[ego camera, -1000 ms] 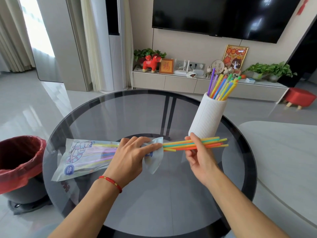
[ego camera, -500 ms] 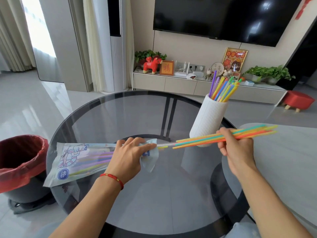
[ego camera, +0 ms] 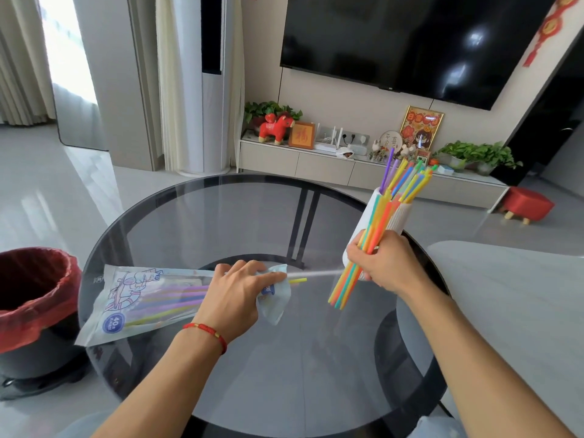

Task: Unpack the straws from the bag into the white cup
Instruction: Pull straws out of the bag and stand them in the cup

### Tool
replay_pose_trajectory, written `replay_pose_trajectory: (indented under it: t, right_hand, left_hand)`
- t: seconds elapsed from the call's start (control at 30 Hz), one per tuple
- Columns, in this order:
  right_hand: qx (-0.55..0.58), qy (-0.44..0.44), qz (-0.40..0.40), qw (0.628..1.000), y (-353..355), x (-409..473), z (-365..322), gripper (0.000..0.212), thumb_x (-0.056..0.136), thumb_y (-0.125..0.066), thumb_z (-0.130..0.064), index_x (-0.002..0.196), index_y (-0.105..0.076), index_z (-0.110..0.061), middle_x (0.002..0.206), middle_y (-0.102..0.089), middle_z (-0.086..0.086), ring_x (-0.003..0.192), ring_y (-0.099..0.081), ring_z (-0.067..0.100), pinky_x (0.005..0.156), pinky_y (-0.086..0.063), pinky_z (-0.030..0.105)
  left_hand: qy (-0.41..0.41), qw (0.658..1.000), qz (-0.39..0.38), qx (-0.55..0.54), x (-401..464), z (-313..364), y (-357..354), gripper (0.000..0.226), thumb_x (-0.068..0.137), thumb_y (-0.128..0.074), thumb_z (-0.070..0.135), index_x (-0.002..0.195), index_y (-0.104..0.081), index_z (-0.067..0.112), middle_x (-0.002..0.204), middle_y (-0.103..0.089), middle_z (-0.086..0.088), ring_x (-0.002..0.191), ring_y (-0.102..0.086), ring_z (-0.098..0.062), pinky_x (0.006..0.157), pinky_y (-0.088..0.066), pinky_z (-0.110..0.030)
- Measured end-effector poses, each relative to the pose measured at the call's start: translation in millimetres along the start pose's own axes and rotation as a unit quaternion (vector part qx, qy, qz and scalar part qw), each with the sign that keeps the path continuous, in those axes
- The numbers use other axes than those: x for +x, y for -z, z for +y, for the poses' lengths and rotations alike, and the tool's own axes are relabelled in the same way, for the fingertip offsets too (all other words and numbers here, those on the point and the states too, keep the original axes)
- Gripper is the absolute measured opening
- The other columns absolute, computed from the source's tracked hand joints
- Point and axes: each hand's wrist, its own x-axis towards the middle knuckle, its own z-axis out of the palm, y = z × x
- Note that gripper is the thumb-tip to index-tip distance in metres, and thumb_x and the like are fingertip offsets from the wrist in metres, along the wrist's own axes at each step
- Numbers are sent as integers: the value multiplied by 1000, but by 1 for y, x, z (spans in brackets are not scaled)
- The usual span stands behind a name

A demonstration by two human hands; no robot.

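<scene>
A clear printed straw bag (ego camera: 142,303) lies on the round glass table (ego camera: 252,222), left of centre, with purple and yellow straws inside. My left hand (ego camera: 235,295) presses down on the bag near its open right end, where a white and a yellow straw tip (ego camera: 298,280) stick out. My right hand (ego camera: 384,263) grips a bundle of coloured straws (ego camera: 357,270), tilted steeply in front of the white ribbed cup (ego camera: 401,216). The cup stands at the table's right side and holds several coloured straws (ego camera: 407,178). My hand hides the cup's lower part.
A dark bin with a red liner (ego camera: 34,298) stands on the floor left of the table. A pale stone tabletop (ego camera: 518,298) adjoins on the right. A TV cabinet (ego camera: 331,167) with ornaments and a red stool (ego camera: 526,205) sit beyond.
My right hand pulled the straw bundle clear of the bag, swung it from level to steeply tilted and brought it in front of the cup. My left hand stayed on the bag.
</scene>
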Motion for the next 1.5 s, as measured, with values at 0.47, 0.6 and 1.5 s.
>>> replay_pose_trajectory:
  t: [0.47,0.6,1.5]
  right_hand:
    - [315,41,254,914,95,27,13,16,88,-69,-14,72,-71,-12,48,-64,2,36,-54,12,34,-39,21]
    - [335,51,307,889,127,45,1,13,83,-72,-17,75,-66,-9,53,-66,-1,40,-58,14,36,-41,21]
    - [-30,-29,209,977,110,82,-24,31,85,-72,-35,91,-74,-5,83,-75,13,76,-74,24,64,-59,29]
  left_hand:
    - [-3,1000,-7,-2,1,3,-2,69,71,-64,-2,123,-63,42,116,-66,4,95,-60,-25,79,-44,-43]
    - [-4,1000,-5,-3,0,5,-3,70,66,-65,-6,119,-66,40,111,-68,3,89,-62,-26,75,-47,-44]
    - [-12,1000,-1,-4,-1,3,-7,72,61,-72,-6,117,-67,39,106,-69,3,84,-64,-25,70,-48,-42]
